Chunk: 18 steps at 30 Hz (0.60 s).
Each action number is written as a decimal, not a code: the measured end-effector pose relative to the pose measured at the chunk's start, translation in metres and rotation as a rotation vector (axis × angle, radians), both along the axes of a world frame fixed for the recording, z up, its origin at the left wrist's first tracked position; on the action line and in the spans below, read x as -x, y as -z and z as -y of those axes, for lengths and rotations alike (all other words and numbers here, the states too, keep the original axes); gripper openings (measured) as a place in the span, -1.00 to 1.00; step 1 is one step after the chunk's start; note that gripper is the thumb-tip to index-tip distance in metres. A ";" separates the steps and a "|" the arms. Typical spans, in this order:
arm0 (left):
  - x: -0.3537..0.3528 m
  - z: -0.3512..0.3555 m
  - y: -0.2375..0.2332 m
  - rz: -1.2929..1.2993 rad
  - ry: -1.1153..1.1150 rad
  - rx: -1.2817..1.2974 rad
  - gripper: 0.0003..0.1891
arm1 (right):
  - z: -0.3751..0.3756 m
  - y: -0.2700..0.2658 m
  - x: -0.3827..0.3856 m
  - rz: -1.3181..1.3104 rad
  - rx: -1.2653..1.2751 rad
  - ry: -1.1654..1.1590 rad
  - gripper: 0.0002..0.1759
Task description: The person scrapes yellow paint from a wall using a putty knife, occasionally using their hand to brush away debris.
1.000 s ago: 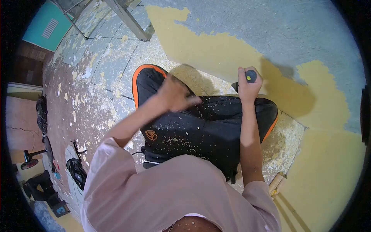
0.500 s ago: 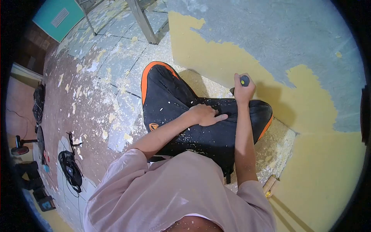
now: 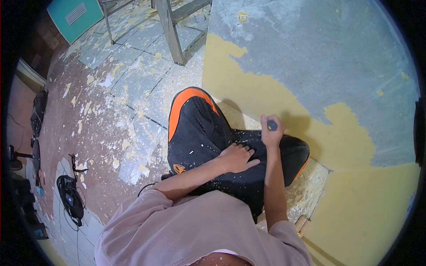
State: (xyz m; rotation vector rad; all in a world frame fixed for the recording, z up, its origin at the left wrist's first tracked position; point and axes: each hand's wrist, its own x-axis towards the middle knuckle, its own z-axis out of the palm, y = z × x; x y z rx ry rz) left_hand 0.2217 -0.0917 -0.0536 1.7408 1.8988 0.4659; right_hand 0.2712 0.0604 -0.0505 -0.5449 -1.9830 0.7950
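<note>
My right hand [image 3: 272, 131] is closed around the black handle of a scraper [image 3: 272, 126], whose butt end points up at me. Its blade is hidden under the hand. The fist is held over my folded right leg, close to the foot of the wall [image 3: 248, 88], where yellow paint borders a bare grey area. My left hand [image 3: 239, 158] rests flat on my lap with the thumb apart and holds nothing. Black trousers [image 3: 199, 133] with orange stripes cover my crossed legs, sprinkled with pale flakes.
Paint flakes litter the tiled floor [image 3: 133, 88]. A wooden frame leg [image 3: 175, 44] stands ahead by the wall. To the left lie a black coiled cable bundle [image 3: 71, 199] and a fan [image 3: 20, 155]. A wooden-handled tool [image 3: 301, 224] lies at my lower right.
The view has tilted, so the scene sits lower. My right hand, still gripping the scraper, has come slightly closer to my left hand, which stays on my lap.
</note>
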 end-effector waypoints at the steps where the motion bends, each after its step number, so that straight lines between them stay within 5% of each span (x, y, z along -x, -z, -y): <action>1: 0.003 -0.005 0.002 0.006 -0.002 -0.015 -0.29 | -0.006 0.007 -0.003 0.003 0.012 -0.023 -0.72; 5: 0.028 -0.021 0.012 0.144 -0.047 -0.048 -0.36 | -0.033 0.021 -0.005 -0.054 0.252 0.082 -0.74; 7: 0.061 -0.028 0.008 0.340 -0.062 0.016 -0.49 | -0.031 -0.016 0.004 -0.439 0.509 0.075 -0.76; 10: 0.141 -0.036 -0.036 0.438 -0.419 -0.101 -0.65 | -0.030 -0.092 0.013 -0.687 0.295 -0.139 -0.75; 11: 0.173 -0.049 -0.017 0.569 -0.612 -0.429 -0.68 | -0.025 -0.124 0.018 -0.767 0.127 -0.158 -0.77; 12: 0.209 -0.057 -0.027 0.674 -0.709 -0.693 -0.73 | -0.012 -0.165 0.014 -0.792 0.214 -0.317 -0.76; 13: 0.224 -0.054 -0.071 0.754 -0.860 -0.877 -0.74 | -0.002 -0.191 0.019 -0.816 -0.033 -0.402 -0.74; 15: 0.262 -0.082 -0.085 1.106 -1.051 -1.467 -0.72 | 0.018 -0.228 0.028 -0.844 -0.270 -0.632 -0.71; 16: 0.272 -0.090 -0.079 1.116 -1.047 -1.468 -0.72 | 0.029 -0.233 0.033 -0.838 -0.277 -0.631 -0.71; 18: 0.290 -0.108 -0.050 0.827 -1.432 -1.536 -0.75 | 0.054 -0.233 0.049 -0.854 -0.344 -0.527 -0.70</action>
